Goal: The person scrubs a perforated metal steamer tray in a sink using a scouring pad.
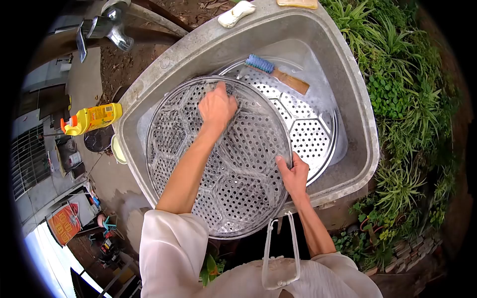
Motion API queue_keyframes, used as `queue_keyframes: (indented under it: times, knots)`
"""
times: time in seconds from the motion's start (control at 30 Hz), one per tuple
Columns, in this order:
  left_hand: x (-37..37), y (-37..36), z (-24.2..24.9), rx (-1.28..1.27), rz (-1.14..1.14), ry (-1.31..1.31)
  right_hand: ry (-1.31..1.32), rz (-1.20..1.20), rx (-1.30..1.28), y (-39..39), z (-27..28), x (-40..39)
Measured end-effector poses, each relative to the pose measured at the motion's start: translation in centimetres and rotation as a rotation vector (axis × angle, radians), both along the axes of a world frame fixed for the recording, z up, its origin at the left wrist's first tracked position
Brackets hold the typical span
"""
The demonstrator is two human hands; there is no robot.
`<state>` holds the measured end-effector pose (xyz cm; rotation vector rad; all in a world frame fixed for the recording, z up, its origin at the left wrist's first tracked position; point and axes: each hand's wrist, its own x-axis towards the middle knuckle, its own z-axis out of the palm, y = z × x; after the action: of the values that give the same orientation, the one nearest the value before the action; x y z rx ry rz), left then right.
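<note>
- Left hand (217, 107): fingers bent and pressed down on the upper part of the large round perforated metal steamer tray (218, 159). A small dark scrubbing pad (229, 89) shows just past the fingertips; the fingers are closed on it, palm against the tray face.
- Right hand (294, 175): clamped on the right rim of the same tray, thumb on top of the edge, remaining fingers beneath it and hidden.
- Large steamer tray: tilted, its near edge overhanging the front rim of the grey galvanised metal wash basin (348, 84), its far edge resting inside the basin. The surface carries hexagonal panels of small holes.
- Second round perforated metal steamer tray (308, 126): lies flat in the basin, partly covered by the first tray, visible on the right and far sides.
- Wooden-handled brush with blue bristles (276, 73): rests on the second tray near the far wall of the basin, bristles to the left.
- White bar of soap (236, 13): lies on the far rim of the basin.
- Yellow plastic detergent bottle with an orange cap (92, 118): lies on its side just left of the basin.
- Metal tap (105, 29): stands at the far left, apart from the basin.
- Green plants (407, 99): border the basin on the right.
</note>
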<state>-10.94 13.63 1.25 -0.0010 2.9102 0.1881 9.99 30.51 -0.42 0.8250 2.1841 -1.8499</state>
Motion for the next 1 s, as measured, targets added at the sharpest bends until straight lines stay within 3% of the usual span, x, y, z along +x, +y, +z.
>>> queue_keyframes:
  times: [0.1, 0.13, 0.27, 0.4, 0.5, 0.57, 0.63, 0.77, 0.87, 0.97, 1.0]
  knots:
    - [4.6, -0.3, 0.8, 0.063, -0.081, 0.015, 0.029, 0.004, 0.003, -0.3, -0.7, 0.1]
    - [3.5, -0.4, 0.9, 0.058, -0.029, -0.072, 0.027, -0.006, -0.016, -0.2, -0.4, 0.1]
    - [-3.3, 0.1, -1.4, 0.0, 0.125, 0.046, 0.077, 0.017, 0.011, 0.1, -0.2, -0.1]
    - [1.7, 0.9, 0.6, -0.008, 0.054, -0.066, 0.033, 0.051, 0.02, -0.1, -1.4, 0.5]
    - [1.3, 0.1, 0.1, -0.034, 0.028, -0.084, 0.061, 0.059, 0.023, 0.0, -1.9, 0.8]
    - [-3.0, -0.7, -1.7, -0.024, 0.086, 0.078, 0.092, -0.02, 0.004, -0.1, -1.4, 0.0]
    - [-3.8, 0.3, -1.7, -0.042, 0.175, 0.082, 0.135, -0.01, 0.056, 0.0, -1.2, 0.2]
    - [3.9, 0.9, 0.5, 0.086, 0.05, -0.094, 0.056, 0.005, -0.006, -0.1, -1.2, 0.4]
    - [1.7, -1.0, -0.3, 0.044, 0.075, -0.032, 0.044, 0.012, -0.034, -0.1, -0.4, 0.4]
    - [-5.0, -1.9, -2.7, -0.033, 0.201, 0.104, 0.074, -0.012, -0.016, 0.2, -0.7, 0.1]
    - [-3.9, -1.8, -2.7, 0.01, 0.136, 0.142, 0.065, 0.009, 0.004, 0.4, -1.2, 0.5]
